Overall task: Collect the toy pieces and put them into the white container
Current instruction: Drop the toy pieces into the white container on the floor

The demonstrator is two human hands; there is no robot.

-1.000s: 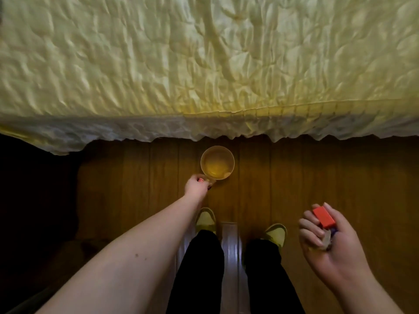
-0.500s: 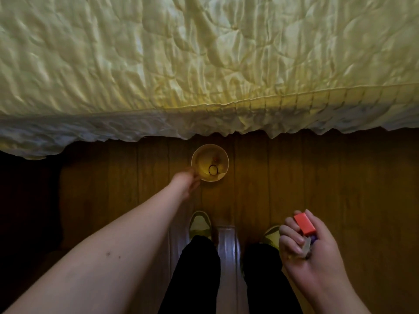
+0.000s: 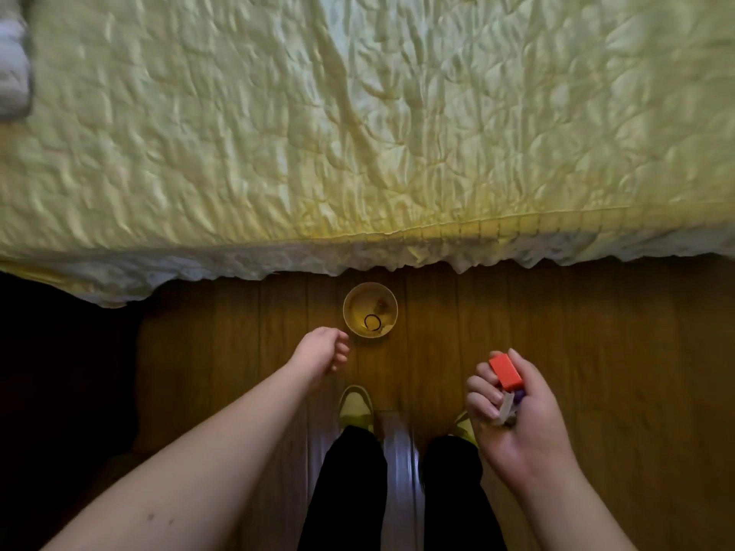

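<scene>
On the wooden floor at the centre of the frame, a white container stands just below the edge of a bed, with two hands lower down.

Detail: the container holds a dark ring and some small pieces too dim to identify. The left hand hovers just left of and below the container, apart from its rim, fingers loosely curled and holding nothing. The right hand, at lower right, grips a bundle of toy pieces: a red block on top, with a whitish piece and a purple piece beneath it. A yellow quilted bedspread fills the upper frame. Two shoes, one of them at centre, and dark trouser legs occupy the lower centre.
</scene>
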